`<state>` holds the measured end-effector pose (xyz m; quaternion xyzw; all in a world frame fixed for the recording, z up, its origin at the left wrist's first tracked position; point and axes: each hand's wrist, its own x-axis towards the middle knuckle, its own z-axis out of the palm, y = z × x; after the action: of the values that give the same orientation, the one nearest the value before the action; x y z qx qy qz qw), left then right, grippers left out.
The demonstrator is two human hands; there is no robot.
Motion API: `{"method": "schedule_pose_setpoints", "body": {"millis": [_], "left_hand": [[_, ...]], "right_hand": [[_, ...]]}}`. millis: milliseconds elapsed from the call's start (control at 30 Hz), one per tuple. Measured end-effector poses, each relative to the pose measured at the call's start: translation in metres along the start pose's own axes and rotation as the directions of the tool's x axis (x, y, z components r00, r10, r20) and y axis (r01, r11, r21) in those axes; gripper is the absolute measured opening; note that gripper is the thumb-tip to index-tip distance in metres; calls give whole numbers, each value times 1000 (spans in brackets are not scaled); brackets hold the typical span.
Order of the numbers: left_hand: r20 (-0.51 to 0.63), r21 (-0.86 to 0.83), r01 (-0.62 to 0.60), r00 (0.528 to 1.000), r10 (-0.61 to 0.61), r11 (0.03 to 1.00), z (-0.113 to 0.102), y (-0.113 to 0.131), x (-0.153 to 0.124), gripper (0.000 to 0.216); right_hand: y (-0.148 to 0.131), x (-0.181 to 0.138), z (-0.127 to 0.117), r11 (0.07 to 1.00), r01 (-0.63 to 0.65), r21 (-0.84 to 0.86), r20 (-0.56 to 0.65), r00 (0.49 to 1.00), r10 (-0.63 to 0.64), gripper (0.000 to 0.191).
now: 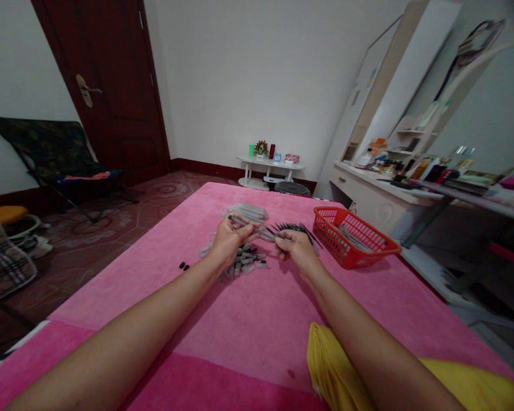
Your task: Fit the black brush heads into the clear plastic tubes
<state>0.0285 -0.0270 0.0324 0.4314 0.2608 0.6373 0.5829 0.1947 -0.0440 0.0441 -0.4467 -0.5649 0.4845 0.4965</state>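
My left hand (228,238) is closed on one end of a slim grey pen barrel (261,230), thumb along its side. The fingers of my right hand (296,244) pinch the barrel's other end, so it spans both hands above the table. Below and between them lies a loose pile of small grey and black pen caps (244,264). Behind my left hand is a stack of clear pen tubes (251,211). Thin dark-tipped pieces (289,226), perhaps pen refills, fan out behind my right hand, partly hidden by it.
A red plastic basket (354,264) holding grey pens (353,238) stands right of my hands. Small black pieces (183,266) lie left of the pile on the pink cloth (154,297). Yellow fabric (338,365) lies under my right forearm. A cluttered white dresser (381,200) stands at the right.
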Motion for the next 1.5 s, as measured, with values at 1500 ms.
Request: {"method": "schedule_pose_setpoints", "body": {"millis": [1500], "left_hand": [[16, 915, -54, 995, 98, 399, -136, -12, 59, 19]], "right_hand": [[33, 12, -55, 14, -14, -1000, -16, 992, -124, 22]]}}
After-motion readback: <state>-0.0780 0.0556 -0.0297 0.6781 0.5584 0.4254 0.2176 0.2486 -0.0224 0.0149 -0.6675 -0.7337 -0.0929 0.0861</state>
